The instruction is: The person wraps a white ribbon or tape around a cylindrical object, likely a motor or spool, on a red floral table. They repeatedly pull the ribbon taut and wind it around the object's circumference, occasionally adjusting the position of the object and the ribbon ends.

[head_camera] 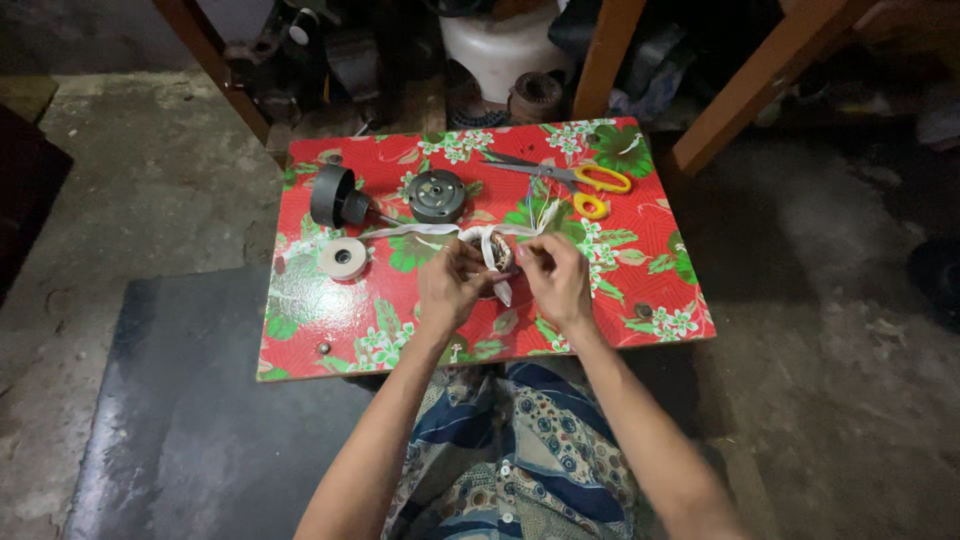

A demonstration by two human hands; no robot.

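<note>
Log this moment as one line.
left hand: holds coil | right hand: wraps white tape | tape roll, scissors idle on table

Both hands [503,280] together, fingers pinched.

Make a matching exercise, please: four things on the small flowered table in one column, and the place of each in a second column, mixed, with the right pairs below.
Things
1. scissors
2. roll of white tape
3. round grey disc
4. wound part wrapped in white tape

Places
A. between the left hand and the right hand
B. far right part of the table
C. left part of the table, near its edge
D. far middle, left of the scissors

Pairs: 1-B, 2-C, 3-D, 4-A
</note>
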